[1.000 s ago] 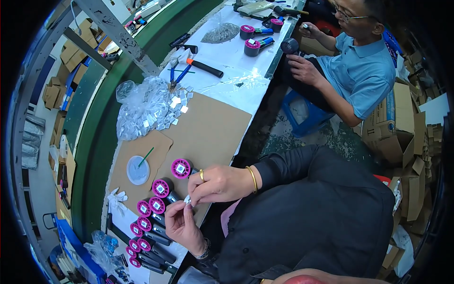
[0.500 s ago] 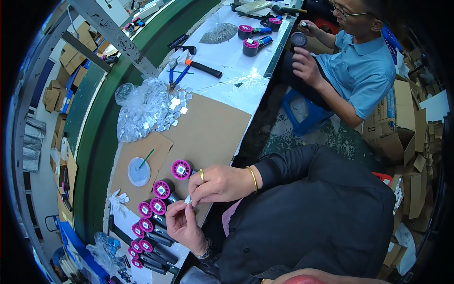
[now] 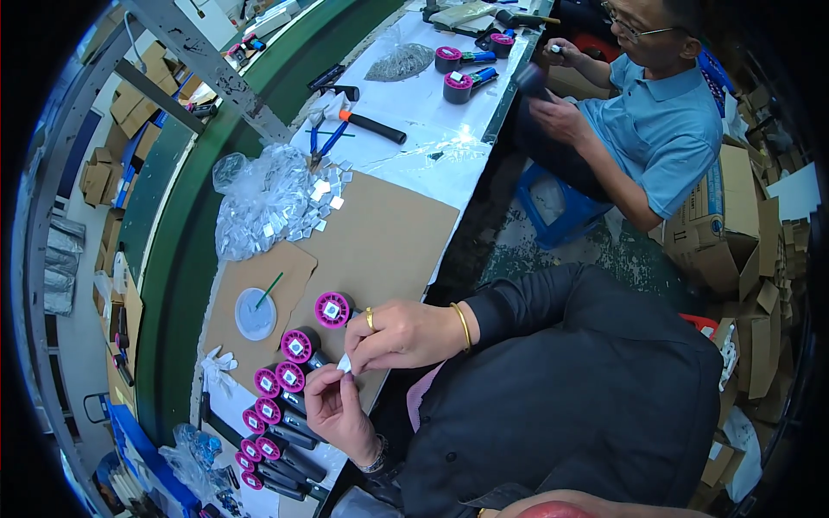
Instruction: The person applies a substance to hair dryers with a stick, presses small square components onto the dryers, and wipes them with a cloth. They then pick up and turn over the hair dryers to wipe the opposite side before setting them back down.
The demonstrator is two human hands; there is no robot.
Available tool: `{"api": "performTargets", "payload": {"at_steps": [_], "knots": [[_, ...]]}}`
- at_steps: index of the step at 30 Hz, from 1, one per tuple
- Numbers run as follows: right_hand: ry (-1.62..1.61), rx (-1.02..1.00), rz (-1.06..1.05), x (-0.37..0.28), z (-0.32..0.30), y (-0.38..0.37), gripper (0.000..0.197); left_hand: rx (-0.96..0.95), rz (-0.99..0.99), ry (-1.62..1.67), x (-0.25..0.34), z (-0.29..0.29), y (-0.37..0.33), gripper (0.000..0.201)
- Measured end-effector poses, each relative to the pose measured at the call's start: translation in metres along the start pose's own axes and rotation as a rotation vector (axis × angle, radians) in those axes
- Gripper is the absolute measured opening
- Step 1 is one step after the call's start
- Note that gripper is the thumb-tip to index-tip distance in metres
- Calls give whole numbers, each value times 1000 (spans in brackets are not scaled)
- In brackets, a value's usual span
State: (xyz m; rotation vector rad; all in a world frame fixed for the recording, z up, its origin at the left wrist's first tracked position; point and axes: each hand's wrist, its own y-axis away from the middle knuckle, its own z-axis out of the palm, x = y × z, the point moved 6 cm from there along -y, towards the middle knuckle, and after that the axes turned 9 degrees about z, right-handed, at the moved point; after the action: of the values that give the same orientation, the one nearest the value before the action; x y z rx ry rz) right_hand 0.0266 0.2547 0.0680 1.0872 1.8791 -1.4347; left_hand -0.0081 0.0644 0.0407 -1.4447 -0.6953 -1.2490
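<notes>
Between the fingertips of both my hands is a small flat white piece (image 3: 344, 363), perhaps a square tile or its film. My left hand (image 3: 338, 416) pinches it from below. My right hand (image 3: 399, 335), with a ring and a gold bangle, pinches it from above. Just beyond my fingers stands a black tool head with a magenta slotted face (image 3: 347, 312) and a white square at its centre. Several similar magenta-faced tools (image 3: 296, 347) with dark handles lie in a row to the left and nearer me.
A plastic bag of small white squares (image 3: 268, 203) lies on the cardboard (image 3: 397, 207). Near it are a white lid with a green stick (image 3: 256, 313), blue-handled pliers (image 3: 325, 145) and an orange-black hammer (image 3: 373, 126). A co-worker (image 3: 648, 129) sits at far right, holding a dark round-headed tool.
My hands stay nearly in place, and more of the white piece shows between my fingers. The co-worker's dark tool has tilted and shifted slightly left.
</notes>
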Motion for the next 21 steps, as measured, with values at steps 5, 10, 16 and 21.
{"api": "performTargets", "payload": {"at_steps": [5,10,16,21], "knots": [[-3,3,-2,-1,0,0,11,-12,10,14,-1,0,0,18],[5,5,-9,-1,0,0,10,-12,9,16,-1,0,0,18],[10,4,8,-2,0,0,9,-3,-9,20,-2,0,1,18],[13,9,2,-1,0,0,10,2,-14,17,-3,-1,1,19]]}}
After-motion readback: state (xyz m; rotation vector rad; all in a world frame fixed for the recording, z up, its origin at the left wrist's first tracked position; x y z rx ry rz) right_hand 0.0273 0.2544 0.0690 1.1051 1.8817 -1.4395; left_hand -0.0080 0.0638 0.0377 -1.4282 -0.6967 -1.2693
